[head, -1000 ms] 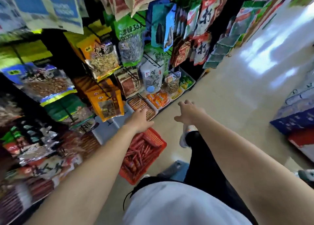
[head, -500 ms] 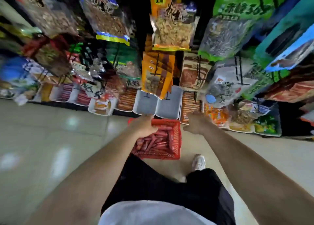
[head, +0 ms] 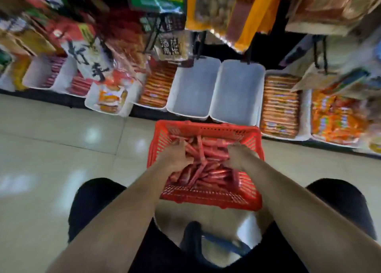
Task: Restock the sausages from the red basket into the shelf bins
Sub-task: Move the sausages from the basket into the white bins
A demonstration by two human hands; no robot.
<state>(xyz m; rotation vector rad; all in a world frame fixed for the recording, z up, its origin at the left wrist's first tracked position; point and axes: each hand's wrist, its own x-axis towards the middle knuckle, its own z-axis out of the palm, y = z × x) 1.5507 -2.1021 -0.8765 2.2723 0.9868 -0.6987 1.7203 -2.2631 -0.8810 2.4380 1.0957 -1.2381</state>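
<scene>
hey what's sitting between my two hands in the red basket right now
In the head view, a heap of red sausages lies between the left hand and right hand, inside the red basket. Both hands are dug into the heap.

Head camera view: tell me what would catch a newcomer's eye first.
The red plastic mesh basket on the pale floor at centre, heaped with red-wrapped sausages, draws the eye first; the left hand and right hand are both dug into the pile. Just beyond it, two empty white plastic bins stand side by side among stocked ones.
</scene>
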